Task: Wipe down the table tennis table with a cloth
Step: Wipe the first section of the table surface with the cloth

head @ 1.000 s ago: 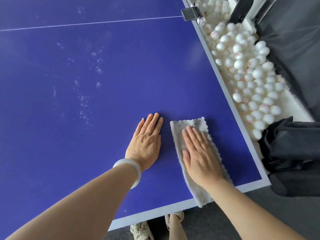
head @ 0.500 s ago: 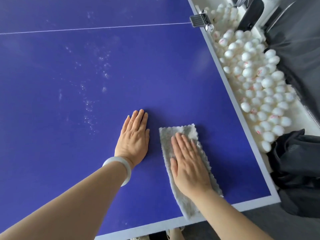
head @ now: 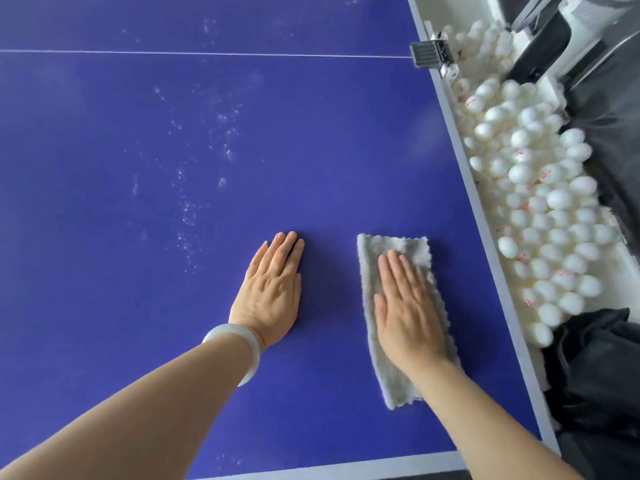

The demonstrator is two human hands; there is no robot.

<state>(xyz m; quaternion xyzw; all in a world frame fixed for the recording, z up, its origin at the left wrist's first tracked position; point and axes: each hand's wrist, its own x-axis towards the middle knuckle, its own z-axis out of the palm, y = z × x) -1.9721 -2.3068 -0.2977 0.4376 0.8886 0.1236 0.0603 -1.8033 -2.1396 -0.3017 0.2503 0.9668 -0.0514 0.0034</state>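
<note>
Pressing mid-cloth suits this soft, limp cloth (head: 394, 249): the right hand (head: 410, 313) lies flat on it, fingers released; left hand (head: 273, 296), at nine o'clock, likewise flat on the desk (head: 138, 150).

One view only: head-worn, wide-angle. The lens is held above the near end of the blue table (head: 311, 150) and is faced forward and steeply down, so the tabletop is seen almost in plan.

- Both forearms are seen entering from the bottom of the frame.
- The left hand (head: 273, 289) and right hand (head: 408, 306) are caught near mid-frame, close to the lens.
- The near white border (head: 346, 467) is clipped by the lower frame edge.
- The right border (head: 482, 220) is seen slanting up to the top edge.
- A thin white line (head: 207, 53) and a metal clamp (head: 431, 55) are caught near the top.
- The right margin is filled by white balls (head: 540, 202) lying beside the table.
</note>
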